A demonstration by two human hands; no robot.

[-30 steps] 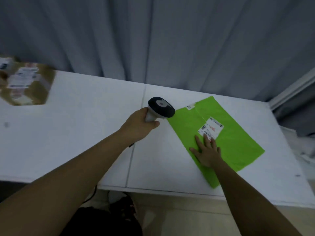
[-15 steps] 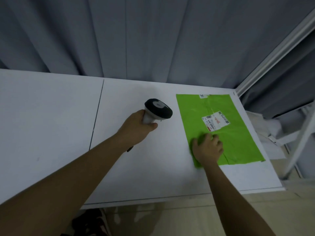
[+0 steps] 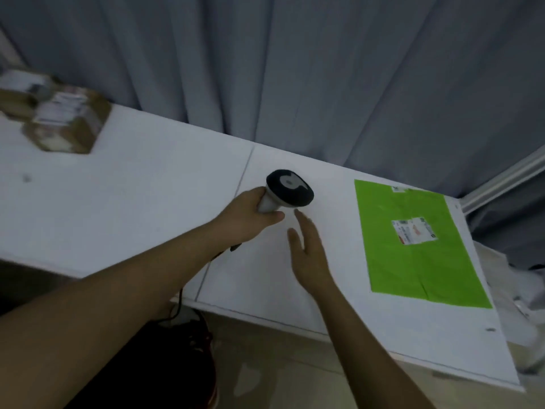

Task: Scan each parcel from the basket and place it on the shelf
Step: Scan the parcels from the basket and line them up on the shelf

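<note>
The green parcel (image 3: pixel 413 243) lies flat on the white table (image 3: pixel 147 187), close to its right edge and reaching almost to the back edge, label (image 3: pixel 414 234) face up. Neither hand touches it. The right hand (image 3: pixel 309 252) hovers over the table's middle, well left of the parcel, fingers straight and loosely together, holding nothing. Just beside it, the left hand (image 3: pixel 250 216) grips the handle of the scanner (image 3: pixel 289 191), fingers curled round it, the black head pointing away from the person; its cable (image 3: pixel 177 308) drops over the front edge.

Further out, brown parcels (image 3: pixel 65 125) sit blurred near the back left corner. A grey curtain (image 3: pixel 295 69) hangs behind. No basket can be made out; something dark shows below the front edge, but I cannot tell what it is.

With the green parcel lying apart from both hands, this looks like the gap between parcels, though whether it has been scanned cannot be told from here. If it has, the next move calls for the free right hand to fetch another parcel, set it label up within the scanner's reach, and steady it while the left aims the head at the barcode.
</note>
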